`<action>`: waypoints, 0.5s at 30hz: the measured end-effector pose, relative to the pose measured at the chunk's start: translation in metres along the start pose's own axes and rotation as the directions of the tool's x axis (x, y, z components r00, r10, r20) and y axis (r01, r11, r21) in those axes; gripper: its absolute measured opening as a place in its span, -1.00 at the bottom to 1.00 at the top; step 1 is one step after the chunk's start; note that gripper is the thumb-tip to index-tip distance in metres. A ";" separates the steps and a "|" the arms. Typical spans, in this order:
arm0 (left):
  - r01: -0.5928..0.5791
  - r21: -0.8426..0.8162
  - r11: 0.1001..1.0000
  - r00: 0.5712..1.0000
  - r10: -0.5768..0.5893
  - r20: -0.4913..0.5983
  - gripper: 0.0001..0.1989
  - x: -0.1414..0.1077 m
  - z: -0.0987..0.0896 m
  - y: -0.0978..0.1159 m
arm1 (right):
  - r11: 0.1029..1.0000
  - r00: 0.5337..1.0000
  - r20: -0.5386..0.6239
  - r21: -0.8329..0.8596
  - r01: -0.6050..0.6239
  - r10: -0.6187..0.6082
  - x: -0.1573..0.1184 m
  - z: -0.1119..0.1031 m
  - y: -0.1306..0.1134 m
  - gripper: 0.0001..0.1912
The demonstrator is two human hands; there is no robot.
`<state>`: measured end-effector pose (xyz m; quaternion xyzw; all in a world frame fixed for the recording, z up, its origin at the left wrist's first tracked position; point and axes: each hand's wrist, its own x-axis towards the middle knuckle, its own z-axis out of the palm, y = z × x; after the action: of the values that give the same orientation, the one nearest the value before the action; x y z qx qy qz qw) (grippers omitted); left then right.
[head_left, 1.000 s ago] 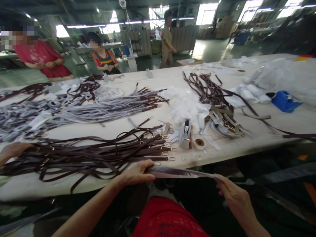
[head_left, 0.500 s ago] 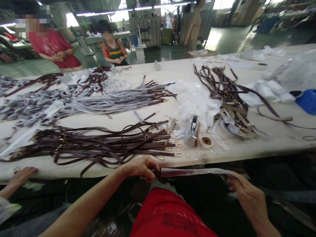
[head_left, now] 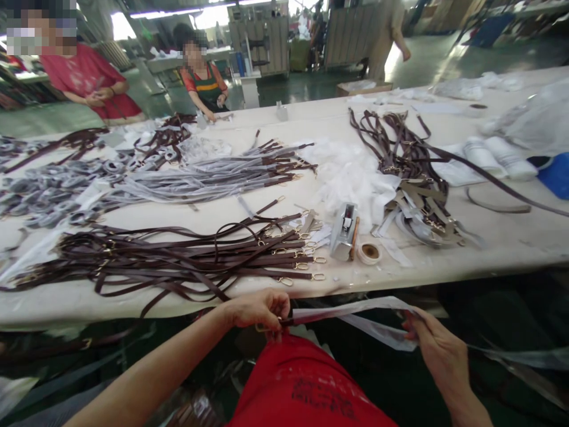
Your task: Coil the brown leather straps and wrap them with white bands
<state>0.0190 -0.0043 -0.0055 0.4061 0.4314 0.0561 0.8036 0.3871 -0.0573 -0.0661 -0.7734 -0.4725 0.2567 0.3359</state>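
Observation:
My left hand is closed on the end of a dark brown strap, just in front of the table's near edge. A gold-coloured clasp pokes out under its fingers. A thin clear plastic sleeve runs rightward from there, with a reddish-brown stretch of strap showing inside it. My right hand pinches the sleeve farther along, and a slack fold droops between the hands. On the table beyond my left hand lies a bundle of brown straps with gold clasps at the right end.
A tape dispenser and a tape roll stand near the front edge. Sleeved straps lie farther back, crumpled clear plastic in the middle, more brown straps at right. Two people stand across the table; another is behind.
A loop of the plastic sleeve now hangs below the stretched part. The co-worker's hand at the left edge has left view. The person in the background has moved right.

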 end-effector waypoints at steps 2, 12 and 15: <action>-0.028 0.026 0.999 0.996 0.030 -0.085 -0.69 0.005 0.005 -0.004 | 0.999 0.995 -0.091 0.017 0.036 -0.034 -0.003 0.000 -0.005 -0.45; -0.109 -0.015 0.994 0.976 0.104 -0.189 -0.69 0.008 0.011 -0.006 | 0.998 0.981 -0.187 0.038 0.047 -0.040 -0.003 0.005 -0.007 -0.37; -0.085 -0.058 0.995 0.985 0.075 -0.156 -0.69 0.006 0.011 -0.010 | 0.998 0.981 -0.190 0.038 0.049 -0.041 -0.001 0.005 -0.011 -0.43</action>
<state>0.0285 -0.0148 -0.0131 0.3915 0.4733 0.1334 0.7778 0.3770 -0.0537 -0.0609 -0.7761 -0.4503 0.1842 0.4012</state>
